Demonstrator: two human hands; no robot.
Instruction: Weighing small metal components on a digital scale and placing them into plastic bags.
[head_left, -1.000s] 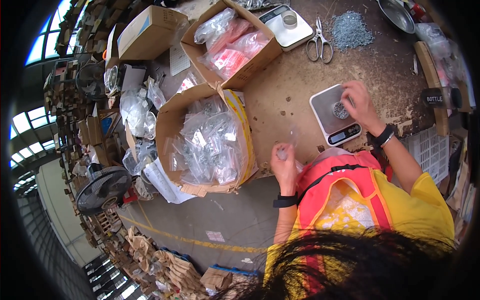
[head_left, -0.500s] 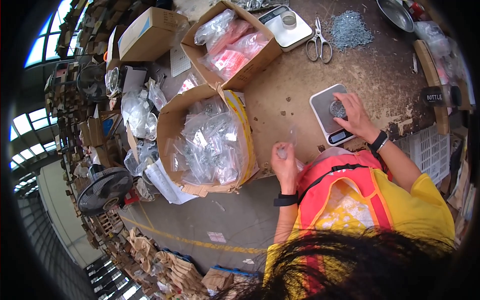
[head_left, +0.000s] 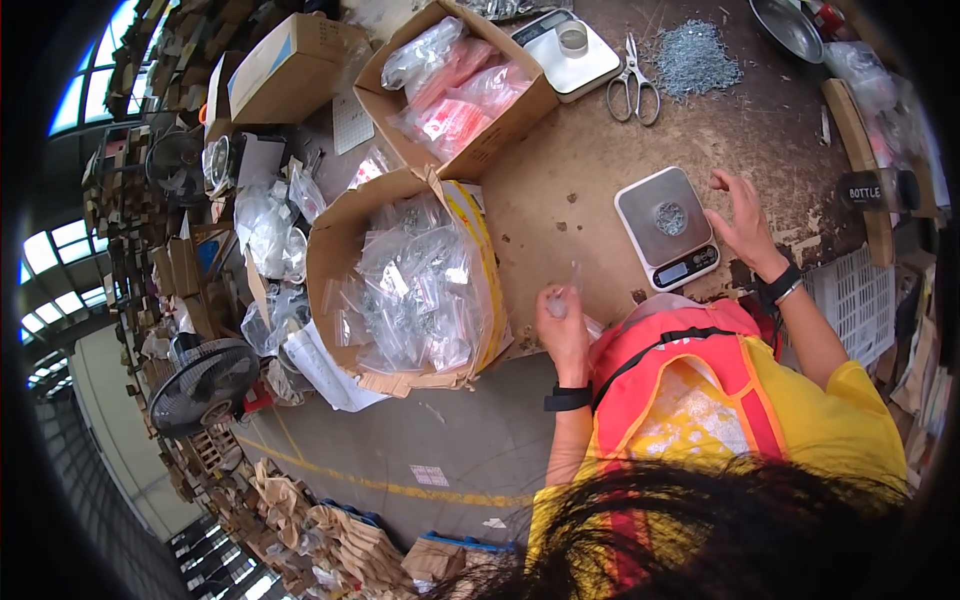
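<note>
Taking the small scale [head_left: 668,227] as the landmark: far to its left, beyond the table [head_left: 560,180] edge, a fan [head_left: 205,385] stands on the floor among loose clear bags [head_left: 262,225]. Nearer, still left of the scale, an open carton [head_left: 400,285] sits at the table's near edge, packed with clear bags of small metal parts. Up and to the left of the scale, a second carton [head_left: 455,85] holds pink and clear bags. Below and left of the scale, the left hand [head_left: 562,325] is closed in a pinch around a small clear bag [head_left: 568,292], which sticks up from the fingers just above the table edge, well apart from the scale. On the scale's square pan lies a little heap of grey screws [head_left: 670,217], and its display faces the person at the near side. Straight above it, a larger white scale [head_left: 572,52] carries a roll of tape [head_left: 572,38], with scissors [head_left: 634,82] just to the right of that and a bigger pile of screws [head_left: 692,56] farther right again. Just right of the small scale, the right hand [head_left: 742,222] hovers with fingers spread loosely, holding nothing I can make out, its fingertips close to the scale's right edge; whether they touch it is unclear. Farther right, a white slotted tray [head_left: 850,305] lies by the person's right forearm.
</note>
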